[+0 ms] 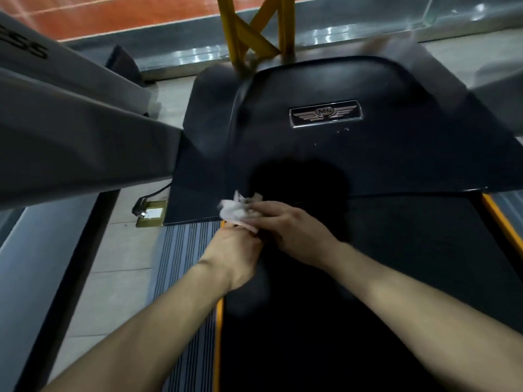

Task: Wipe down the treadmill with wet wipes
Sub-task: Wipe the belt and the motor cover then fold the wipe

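A crumpled white wet wipe [237,211] is being held between both hands over the treadmill [396,154], just at the near edge of its dark motor cover [283,89], toward that cover's near left corner, where the cover is meeting the black running belt [368,292]. The left hand [240,251] is reaching up from below with its fingers curling round the lower part of the wipe. The right hand [294,230] is coming in from the right, and its fingers are closing on the wipe's upper side. The two hands are touching each other, and the picture is too blurred to tell how each finger is lying. Both forearms are bare.

A silver winged badge [325,114] is sitting in the middle of the motor cover, beyond the hands. A ribbed grey side rail [186,264] is running along the belt's left edge, with an orange stripe [217,349] between rail and belt; another orange stripe is showing at the belt's right edge. A wide grey arm [70,131] is crossing the upper left. On the tiled floor [119,250], just beside the cover's near left corner, a black plug [139,208] is sitting in a brass floor socket [151,215]. A yellow metal frame [254,29] is standing beyond the cover's far edge.
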The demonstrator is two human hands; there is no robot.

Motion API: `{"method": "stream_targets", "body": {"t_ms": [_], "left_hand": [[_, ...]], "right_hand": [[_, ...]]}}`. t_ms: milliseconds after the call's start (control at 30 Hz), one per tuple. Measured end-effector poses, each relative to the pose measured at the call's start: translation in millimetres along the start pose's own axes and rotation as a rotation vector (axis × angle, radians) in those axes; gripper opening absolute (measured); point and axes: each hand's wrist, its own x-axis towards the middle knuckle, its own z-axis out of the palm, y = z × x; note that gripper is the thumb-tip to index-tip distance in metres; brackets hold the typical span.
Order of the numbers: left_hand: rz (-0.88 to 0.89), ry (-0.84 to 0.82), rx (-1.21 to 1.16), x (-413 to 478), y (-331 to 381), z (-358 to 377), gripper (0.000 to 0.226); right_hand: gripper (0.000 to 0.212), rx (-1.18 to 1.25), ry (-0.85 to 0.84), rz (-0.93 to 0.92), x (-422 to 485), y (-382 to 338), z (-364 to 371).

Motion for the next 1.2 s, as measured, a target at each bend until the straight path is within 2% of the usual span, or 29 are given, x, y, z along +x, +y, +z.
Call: {"method": "stream_targets", "body": {"t_ms": [33, 67, 167, 200, 233, 300, 333, 367, 400, 433, 500, 533, 567, 600, 667, 700, 733, 767, 833, 867, 900, 967, 1033, 1067, 1100, 1133, 1200], "left_hand": [[0.010, 0.022, -0.002, -9.2, -4.7, -0.7, 0.056], [-0.002, 0.015, 0.002, -19.4, -11.0, -0.4, 0.062], [-0.087, -0.061, 0.032, -45.0, -38.2, 6.2, 0.074], [-0.108, -0.095, 0.042, -52.7, -45.1, 4.9, 0.077], [-0.120, -0.126, 0.049, -59.3, -52.3, 6.0, 0.078], [-0.160, -0.171, 0.023, -70.1, -62.7, 7.3, 0.078], [-0.181, -0.183, 0.010, -75.6, -65.6, 8.4, 0.077], [-0.195, -0.201, 0.009, -81.8, -66.6, 10.2, 0.077], [-0.198, -0.233, 0.010, -88.2, -66.2, 14.1, 0.080], [-0.200, -0.280, 0.000, -95.3, -64.2, 17.9, 0.086], [-0.211, -0.355, -0.048, -106.3, -61.6, 24.8, 0.099], [-0.217, -0.365, -0.076, -108.7, -62.1, 27.4, 0.103], [-0.225, -0.361, -0.098, -109.7, -63.0, 29.3, 0.106], [-0.231, -0.349, -0.110, -109.5, -62.9, 30.1, 0.107], [-0.244, -0.332, -0.119, -106.2, -60.8, 31.2, 0.108], [-0.248, -0.329, -0.119, -105.1, -59.3, 32.2, 0.108], [-0.247, -0.328, -0.118, -104.1, -58.0, 34.3, 0.108], [-0.244, -0.331, -0.119, -103.5, -57.0, 35.9, 0.107], [-0.241, -0.336, -0.108, -104.9, -57.4, 39.2, 0.107], [-0.239, -0.343, -0.100, -104.5, -56.4, 40.5, 0.106], [-0.239, -0.353, -0.095, -104.5, -55.4, 40.9, 0.106], [-0.240, -0.350, -0.076, -102.2, -52.6, 40.7, 0.106], [-0.240, -0.340, -0.054, -100.0, -49.5, 41.3, 0.105], [-0.241, -0.340, -0.050, -99.5, -47.6, 41.3, 0.104], [-0.242, -0.337, -0.048, -99.6, -45.6, 40.7, 0.104], [-0.238, -0.327, -0.048, -99.6, -44.1, 39.5, 0.103], [-0.235, -0.293, -0.058, -103.3, -43.7, 32.5, 0.098]], "right_hand": [[0.040, -0.100, -0.008, 0.006, 3.8, 20.1, -0.1], [0.043, -0.183, 0.044, 0.134, 8.7, 46.3, -6.0], [0.034, -0.238, 0.351, 0.758, 24.1, 102.7, -35.4], [0.036, -0.258, 0.389, 0.790, 33.4, 102.0, -32.0], [0.044, -0.229, 0.367, 0.695, 44.8, 90.7, -20.3], [0.056, -0.102, 0.163, 0.270, 57.8, 55.7, 20.7], [0.055, -0.113, 0.030, 0.096, 56.7, 41.4, 41.7], [0.051, -0.136, -0.020, -0.006, 55.6, 39.1, 54.1], [0.048, -0.153, -0.005, -0.020, 54.0, 41.0, 50.0], [0.045, -0.146, 0.057, 0.102, 52.8, 47.8, 38.0], [0.043, -0.212, 0.223, 0.492, 54.0, 62.1, 7.2], [0.045, -0.233, 0.274, 0.578, 58.8, 59.7, -0.6], [0.050, -0.234, 0.290, 0.538, 68.6, 45.8, -3.4], [0.056, -0.221, 0.257, 0.349, 81.0, 29.7, 6.6], [0.053, -0.193, -0.003, -0.061, 89.5, -4.7, 39.4], [0.048, -0.184, -0.108, -0.121, 85.3, -9.8, 50.6], [0.045, -0.182, -0.142, -0.131, 80.0, -3.5, 51.5], [0.044, -0.213, -0.076, -0.076, 76.0, 10.3, 46.0], [0.046, -0.334, 0.131, 0.274, 71.2, 36.4, 21.0], [0.043, -0.317, 0.194, 0.452, 67.5, 42.6, 8.8], [0.037, -0.298, 0.206, 0.515, 67.1, 45.8, 4.8], [0.026, -0.251, 0.148, 0.387, 72.2, 23.2, 11.1], [0.049, -0.204, 0.084, 0.200, 79.3, -8.2, 31.6], [0.064, -0.191, 0.078, 0.161, 83.1, -24.6, 41.6], [0.069, -0.155, 0.083, 0.145, 86.5, -41.0, 49.8], [0.060, -0.117, 0.066, 0.116, 88.7, -54.6, 57.3], [0.032, -0.055, -0.045, -0.059, 84.7, -66.8, 73.2]]}}
